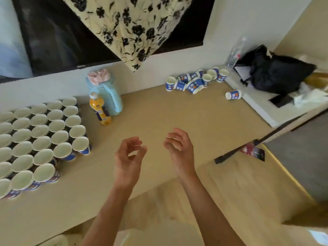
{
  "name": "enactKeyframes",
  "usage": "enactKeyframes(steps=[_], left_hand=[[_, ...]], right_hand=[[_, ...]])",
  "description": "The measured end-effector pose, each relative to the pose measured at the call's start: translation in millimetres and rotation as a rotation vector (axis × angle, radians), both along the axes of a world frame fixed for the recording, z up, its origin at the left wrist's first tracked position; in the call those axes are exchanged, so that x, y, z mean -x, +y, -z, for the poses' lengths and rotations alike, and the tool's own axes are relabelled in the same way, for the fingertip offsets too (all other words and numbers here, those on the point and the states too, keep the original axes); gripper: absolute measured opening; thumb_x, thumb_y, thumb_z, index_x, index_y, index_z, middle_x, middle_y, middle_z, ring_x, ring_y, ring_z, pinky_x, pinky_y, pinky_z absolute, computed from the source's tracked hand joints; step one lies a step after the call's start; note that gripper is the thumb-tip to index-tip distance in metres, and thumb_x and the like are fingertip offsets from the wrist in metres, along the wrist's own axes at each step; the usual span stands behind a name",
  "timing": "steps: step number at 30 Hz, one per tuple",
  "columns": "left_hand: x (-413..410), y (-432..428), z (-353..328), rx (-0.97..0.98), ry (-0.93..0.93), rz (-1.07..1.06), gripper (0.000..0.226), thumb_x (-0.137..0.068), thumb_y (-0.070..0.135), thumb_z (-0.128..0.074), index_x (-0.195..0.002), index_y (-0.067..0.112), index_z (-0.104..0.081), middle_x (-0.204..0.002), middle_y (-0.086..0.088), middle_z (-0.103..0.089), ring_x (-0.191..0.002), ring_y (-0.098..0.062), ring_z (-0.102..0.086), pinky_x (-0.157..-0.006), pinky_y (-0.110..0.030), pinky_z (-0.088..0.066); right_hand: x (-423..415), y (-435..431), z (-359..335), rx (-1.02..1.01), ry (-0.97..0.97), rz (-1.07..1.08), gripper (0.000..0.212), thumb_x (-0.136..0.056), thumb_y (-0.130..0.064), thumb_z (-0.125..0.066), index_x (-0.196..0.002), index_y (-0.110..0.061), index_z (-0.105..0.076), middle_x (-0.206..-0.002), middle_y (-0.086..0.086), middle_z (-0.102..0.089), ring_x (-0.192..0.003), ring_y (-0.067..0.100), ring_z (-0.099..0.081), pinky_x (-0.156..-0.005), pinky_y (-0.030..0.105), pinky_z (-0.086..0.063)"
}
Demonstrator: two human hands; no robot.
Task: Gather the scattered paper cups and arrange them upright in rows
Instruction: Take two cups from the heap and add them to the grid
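At the left edge of the tabletop [177, 112], the rows of cups [40, 139] stand upright and tightly packed, mouths up, showing white insides. Just right of them, an orange drink bottle [100, 110] full of orange liquid stands against a pale blue jug [108, 96] with a crumpled pink thing [99, 76] on top. Over the middle of the tabletop, the left hand [128, 157] and right hand [179, 148] are held apart, fingers loosely curled, holding nothing. At the far wall lies a heap of blue-and-white cups [195, 79]: a few upright, the others tipped on their sides at mixed angles. Right of it, a lone cup [233, 95] lies on its side, long axis running left to right, white end leftward. A black bag [276, 73] sits beyond.
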State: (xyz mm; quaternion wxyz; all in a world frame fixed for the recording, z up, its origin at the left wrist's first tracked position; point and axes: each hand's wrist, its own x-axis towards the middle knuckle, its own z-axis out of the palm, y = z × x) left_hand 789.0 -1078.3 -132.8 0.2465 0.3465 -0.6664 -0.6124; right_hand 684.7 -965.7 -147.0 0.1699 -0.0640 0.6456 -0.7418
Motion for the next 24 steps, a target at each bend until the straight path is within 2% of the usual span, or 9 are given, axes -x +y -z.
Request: enactKeyframes(steps=[3,6,10,13,17,20,22,24], left_hand=[[32.1,35.1,-10.5,-0.007,0.037,0.041,0.034,-0.082,0.029,-0.069,-0.113,0.016,-0.065,-0.107,0.003,-0.071,-0.086,0.003,-0.064,-0.075,-0.026,-0.05],[58.3,62.3,-16.8,0.009,0.041,0.116,0.033,-0.082,0.032,-0.067,-0.112,0.018,-0.065,-0.108,0.003,-0.071,-0.087,-0.001,-0.064,-0.074,-0.023,-0.049],[95.5,85.2,-17.6,0.027,0.038,0.192,0.025,-0.088,0.023,-0.073,-0.111,0.019,-0.065,-0.107,0.002,-0.072,-0.089,-0.002,-0.066,-0.076,-0.021,-0.05],[134.4,99.2,-12.0,0.033,0.03,0.244,0.02,-0.094,0.01,-0.07,-0.11,0.02,-0.065,-0.107,0.001,-0.072,-0.089,-0.001,-0.066,-0.079,-0.027,-0.051],[198.6,117.3,1.4,-0.004,0.034,0.291,0.021,-0.093,0.009,-0.071,-0.107,0.025,-0.067,-0.104,0.004,-0.074,-0.089,-0.004,-0.067,-0.079,-0.033,-0.052],[249.0,127.3,7.9,-0.046,0.042,0.322,0.02,-0.09,0.016,-0.075,-0.106,0.025,-0.067,-0.103,0.006,-0.074,-0.088,-0.005,-0.067,-0.08,-0.037,-0.052],[278.7,131.8,8.2,-0.081,0.038,0.334,0.02,-0.089,0.019,-0.075,-0.107,0.024,-0.067,-0.102,0.006,-0.074,-0.088,-0.006,-0.067,-0.079,-0.035,-0.052],[308.0,133.7,6.4,-0.095,0.039,0.367,0.02,-0.092,0.012,-0.073,-0.107,0.023,-0.067,-0.103,0.005,-0.074,-0.089,-0.006,-0.067,-0.078,-0.032,-0.051]], right_hand=[[26.7,42.8,-10.2,0.047,-0.024,0.089,0.044,-0.085,0.006,-0.074,-0.123,-0.011,-0.061,-0.112,0.011,-0.068,-0.098,0.015,-0.068,-0.078,0.019,-0.053],[46.0,77.4,-6.5,0.078,-0.059,0.14,0.038,-0.087,0.004,-0.073,-0.118,-0.017,-0.064,-0.11,0.006,-0.068,-0.095,0.011,-0.067,-0.08,0.021,-0.052],[67.0,108.1,2.9,0.082,-0.113,0.193,0.037,-0.087,0.007,-0.073,-0.111,-0.02,-0.065,-0.108,0.006,-0.068,-0.092,0.009,-0.068,-0.083,0.022,-0.05],[89.6,128.3,8.4,0.018,-0.116,0.213,0.035,-0.087,0.002,-0.075,-0.11,-0.022,-0.065,-0.109,0.004,-0.07,-0.091,0.004,-0.07,-0.079,0.019,-0.051],[136.5,153.9,18.2,-0.078,-0.11,0.263,0.034,-0.087,-0.003,-0.077,-0.111,-0.024,-0.066,-0.11,0.001,-0.072,-0.092,0.007,-0.069,-0.078,0.017,-0.05],[176.6,166.8,19.5,-0.183,-0.104,0.283,0.035,-0.077,-0.019,-0.08,-0.109,-0.027,-0.066,-0.107,-0.002,-0.072,-0.093,0.013,-0.068,-0.076,0.013,-0.05],[202.4,172.2,19.1,-0.232,-0.094,0.28,0.035,-0.075,-0.023,-0.076,-0.108,-0.029,-0.066,-0.104,-0.006,-0.073,-0.093,0.015,-0.069,-0.078,0.016,-0.05],[232.5,172.6,20.4,-0.243,-0.075,0.28,0.033,-0.083,-0.014,-0.078,-0.11,-0.03,-0.066,-0.104,-0.007,-0.073,-0.095,0.016,-0.07,-0.082,0.024,-0.052]])
